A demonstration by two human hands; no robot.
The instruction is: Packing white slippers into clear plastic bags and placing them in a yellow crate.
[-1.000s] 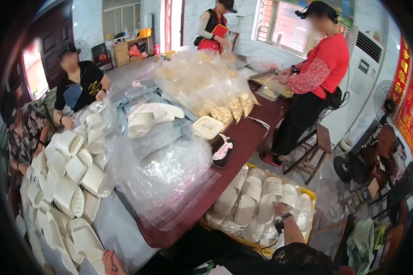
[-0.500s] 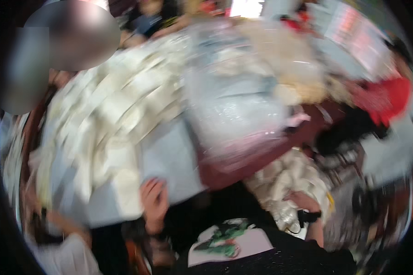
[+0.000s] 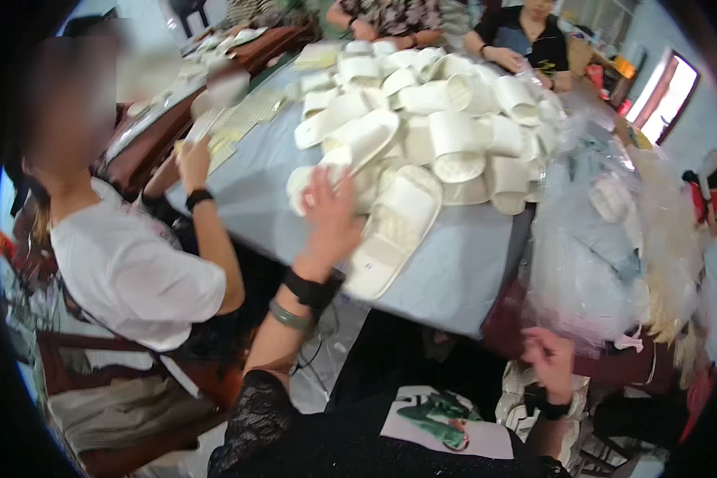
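Observation:
My left hand, with a dark wristband and a bangle, reaches over the table with fingers spread. Its fingertips are over a white slipper at the near left of the pile; whether they touch it I cannot tell. Just right of that hand, another white open-toed slipper lies sole down, its heel toward me. Behind them rises a heap of white slippers. Off the table's near right corner, my right hand hangs in the air, fingers loosely bent and nothing visible in them.
A pale blue cloth covers the table. Clear plastic bags stand along its right side. At the left, a person in a white shirt handles a pale piece. More people sit across the table. Below my right hand are more white slippers.
The view has swung left, bringing the seated person fully in. My left hand has lifted from the table edge to the slippers; my right hand has risen from the white slippers below.

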